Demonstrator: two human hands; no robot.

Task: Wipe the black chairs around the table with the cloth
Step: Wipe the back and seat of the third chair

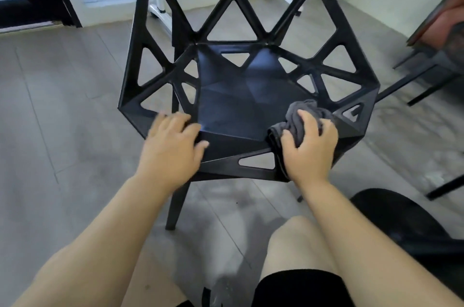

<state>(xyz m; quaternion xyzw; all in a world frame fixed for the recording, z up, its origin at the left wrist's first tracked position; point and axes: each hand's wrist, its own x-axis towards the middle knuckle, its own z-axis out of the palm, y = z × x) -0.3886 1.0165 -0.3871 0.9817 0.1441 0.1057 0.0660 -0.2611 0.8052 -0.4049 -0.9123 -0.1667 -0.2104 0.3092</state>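
A black chair [241,103] with a frame of open triangles faces me in the middle of the head view. My right hand [310,145] grips a bunched grey cloth [305,112] and holds it against the front right corner of the seat. My left hand [170,145] rests on the seat's front left edge, its fingers spread over the rim.
A table [437,22] with dark legs stands at the right edge. A second black chair's rounded part [399,216] shows at lower right. A white wheeled frame [160,8] stands behind the chair. Grey plank floor [62,105] lies all around. My bare knees are at the bottom.
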